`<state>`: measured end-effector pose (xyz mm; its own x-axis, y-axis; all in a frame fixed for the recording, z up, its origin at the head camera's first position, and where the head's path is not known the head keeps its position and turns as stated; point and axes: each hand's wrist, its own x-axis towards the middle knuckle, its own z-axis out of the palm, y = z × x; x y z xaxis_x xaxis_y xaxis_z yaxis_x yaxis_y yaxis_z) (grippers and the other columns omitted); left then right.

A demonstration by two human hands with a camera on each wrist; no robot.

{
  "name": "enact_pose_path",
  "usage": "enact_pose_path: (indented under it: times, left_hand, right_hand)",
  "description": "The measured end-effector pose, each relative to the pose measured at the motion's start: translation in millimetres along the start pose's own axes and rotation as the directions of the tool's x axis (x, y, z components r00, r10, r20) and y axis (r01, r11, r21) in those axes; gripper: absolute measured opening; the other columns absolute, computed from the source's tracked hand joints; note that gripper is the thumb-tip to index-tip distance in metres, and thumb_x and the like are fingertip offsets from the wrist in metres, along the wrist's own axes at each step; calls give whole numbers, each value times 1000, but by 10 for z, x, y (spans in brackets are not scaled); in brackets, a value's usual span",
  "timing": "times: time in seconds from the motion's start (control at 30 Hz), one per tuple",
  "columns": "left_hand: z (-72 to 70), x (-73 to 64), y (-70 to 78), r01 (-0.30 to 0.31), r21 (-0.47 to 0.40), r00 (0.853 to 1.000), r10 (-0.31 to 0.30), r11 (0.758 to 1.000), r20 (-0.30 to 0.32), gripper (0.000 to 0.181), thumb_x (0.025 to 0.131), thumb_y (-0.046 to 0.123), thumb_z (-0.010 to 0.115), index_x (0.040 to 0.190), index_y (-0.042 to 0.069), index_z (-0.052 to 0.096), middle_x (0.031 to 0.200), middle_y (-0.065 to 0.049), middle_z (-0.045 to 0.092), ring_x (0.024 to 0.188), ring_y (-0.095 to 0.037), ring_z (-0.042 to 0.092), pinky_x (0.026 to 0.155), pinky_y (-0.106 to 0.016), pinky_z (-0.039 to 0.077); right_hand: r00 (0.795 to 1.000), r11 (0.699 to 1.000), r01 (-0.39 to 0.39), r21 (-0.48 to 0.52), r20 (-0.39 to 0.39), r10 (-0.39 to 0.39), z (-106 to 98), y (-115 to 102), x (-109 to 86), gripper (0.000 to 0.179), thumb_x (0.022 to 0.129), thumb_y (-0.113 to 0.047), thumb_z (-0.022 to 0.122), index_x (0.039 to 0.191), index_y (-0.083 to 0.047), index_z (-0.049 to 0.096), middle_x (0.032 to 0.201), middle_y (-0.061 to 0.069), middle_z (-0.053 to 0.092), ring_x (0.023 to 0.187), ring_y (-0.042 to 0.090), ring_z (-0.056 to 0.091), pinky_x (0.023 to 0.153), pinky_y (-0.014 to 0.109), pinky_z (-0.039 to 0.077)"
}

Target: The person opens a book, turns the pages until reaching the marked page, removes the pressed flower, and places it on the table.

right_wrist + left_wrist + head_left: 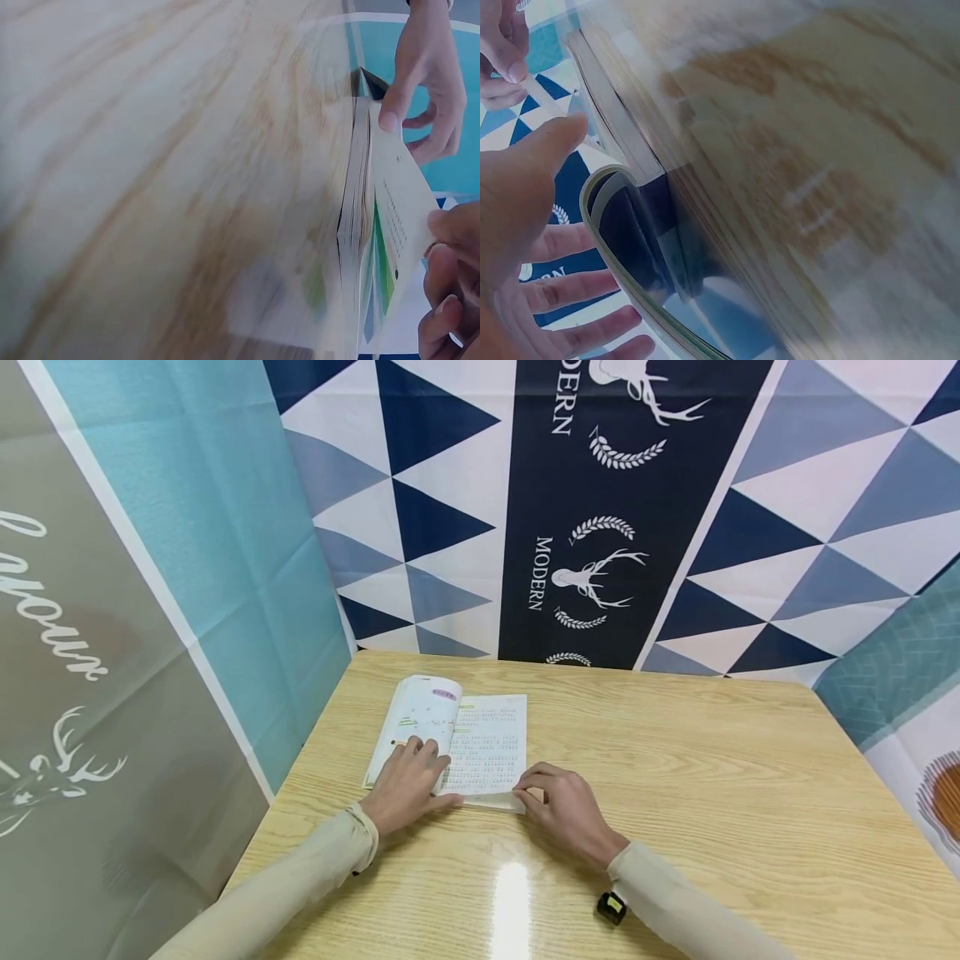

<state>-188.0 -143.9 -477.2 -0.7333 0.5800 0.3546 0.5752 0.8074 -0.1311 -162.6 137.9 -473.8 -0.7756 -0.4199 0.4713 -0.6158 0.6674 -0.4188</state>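
Note:
An open book lies on the wooden table, its left side curving up and its right page covered in printed lines. My left hand rests on the lower left page with fingers spread, the thumb reaching across the gutter to the bottom edge. In the left wrist view, the left hand's fingers lie extended along the curved pages. My right hand pinches the lower right corner of a page between thumb and forefinger. That page is lifted off the ones beneath, and a green printed page shows under it in the right wrist view.
The wooden table extends to the right of the book. Behind it hangs a patterned cloth with triangles and deer heads, and another cloth hangs along the left. A small black device sits at the right wrist.

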Motion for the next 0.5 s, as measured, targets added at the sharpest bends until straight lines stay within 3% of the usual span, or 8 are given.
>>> enact_pose_path:
  times: [0.2, 0.3, 0.37, 0.5]
  left_hand:
    - [-11, 11, 12, -1, -18, 999, 0, 1000, -53, 49, 84, 58, 60, 97, 11, 67, 92, -8, 55, 87, -31, 50, 71, -42, 44]
    - [-21, 22, 20, 24, -12, 998, -24, 1000, -59, 47, 89, 49, 56, 108, 8, 65, 95, -9, 60, 90, -31, 52, 73, -43, 45]
    - [-35, 25, 23, 54, -18, 997, -55, 998, -58, 51, 91, 42, 54, 122, 2, 58, 98, -11, 63, 92, -31, 54, 75, -43, 46]
    - [-55, 29, 17, 106, -46, 989, -110, 993, -98, 72, 88, 31, 58, 146, -1, 28, 96, -12, 64, 90, -28, 56, 73, -41, 46]
  right_hand:
    - [996, 999, -13, 40, -91, 17, -24, 10, 28, 16, 84, -19, 74, 100, -17, 73, 99, -9, 66, 52, -5, 43, 48, 16, 39]
    - [994, 998, -50, 23, -101, 52, -46, 22, 33, 26, 84, -21, 74, 109, -17, 70, 101, -8, 65, 52, -4, 43, 48, 17, 39]
    - [994, 997, -77, 8, -72, 77, -52, 29, 29, 29, 84, -23, 74, 111, -18, 69, 101, -8, 65, 53, -4, 43, 49, 18, 40]
    - [991, 992, -126, -7, 39, 127, -41, 32, 3, 30, 83, -27, 75, 111, -19, 69, 105, -10, 63, 56, -3, 46, 53, 19, 42]
